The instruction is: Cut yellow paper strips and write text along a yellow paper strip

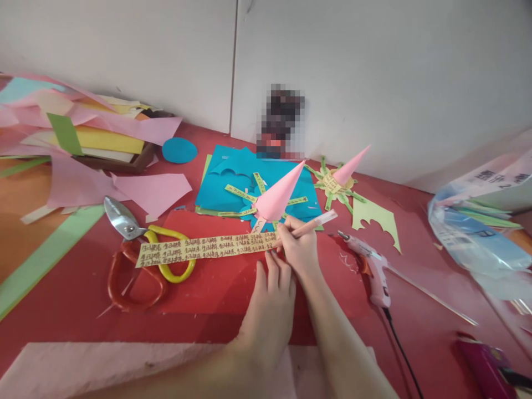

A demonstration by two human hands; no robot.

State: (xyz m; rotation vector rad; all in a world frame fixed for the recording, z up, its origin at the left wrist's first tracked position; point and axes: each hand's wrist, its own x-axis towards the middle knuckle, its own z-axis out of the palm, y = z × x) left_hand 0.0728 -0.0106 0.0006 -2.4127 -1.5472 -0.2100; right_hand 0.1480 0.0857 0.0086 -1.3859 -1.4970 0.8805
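A pale yellow paper strip (208, 249) covered in rows of handwriting lies across red paper (216, 288) and over the scissors' yellow handle. My right hand (300, 244) is closed around a pinkish pen (315, 223), its tip down at the strip's right end. My left hand (272, 288) lies with fingers stretched just below that end, fingertips at the strip's lower edge. Directly behind my hands stands a pink paper cone (279, 195) with green written strips (241, 192) spreading from its base, over blue paper (216, 188).
Scissors (128, 228) with red and yellow handles lie left. A pink glue gun (372, 266) with a cord is right. A second pink cone (352, 169) stands behind. Paper scraps (153, 191) fill the left, a plastic bag (477, 238) the far right.
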